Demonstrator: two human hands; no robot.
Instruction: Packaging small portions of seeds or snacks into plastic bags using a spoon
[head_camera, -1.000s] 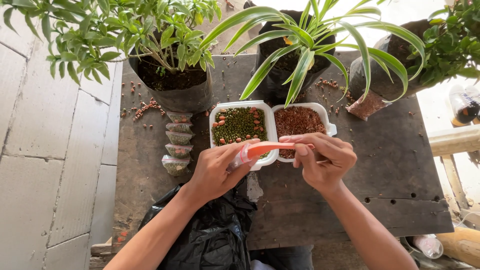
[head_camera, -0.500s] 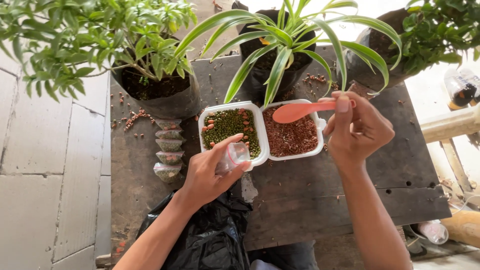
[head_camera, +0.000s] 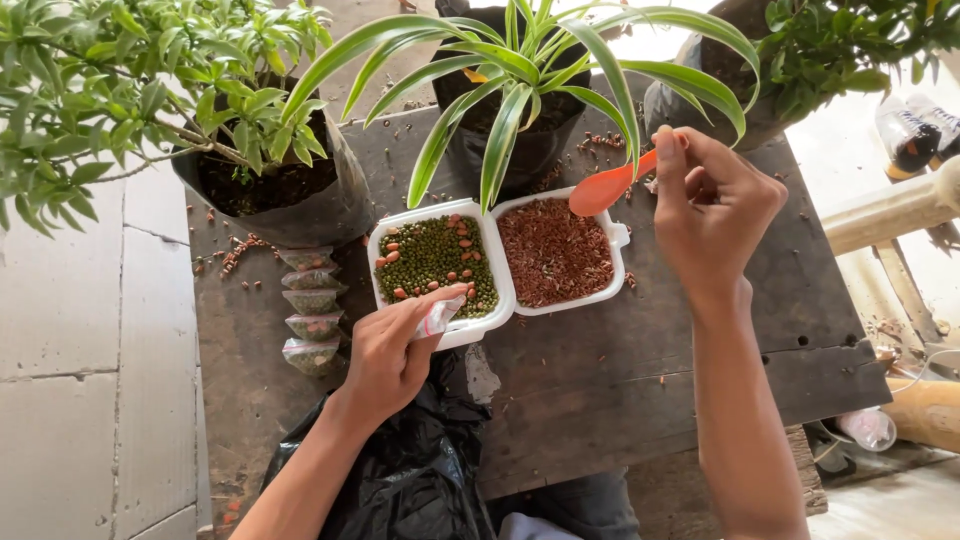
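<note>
Right hand (head_camera: 715, 205) pinching one orange spoon (head_camera: 605, 188), left hand (head_camera: 390, 350) gripping one small clear bag (head_camera: 438, 318), two white trays (head_camera: 560, 255) centre frame, five filled bags (head_camera: 311, 300) at left on bench (head_camera: 600, 380).

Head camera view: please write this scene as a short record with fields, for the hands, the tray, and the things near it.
left hand: holds a small clear plastic bag at the front edge of the tray
right hand: holds an orange plastic spoon raised above the tray's back right corner
white foam tray: two compartments, green beans with a few reddish ones on the left, reddish-brown grains on the right
filled small bags: in a row left of the tray
table: dark wood, scattered grains
potted plants: behind the tray
</note>
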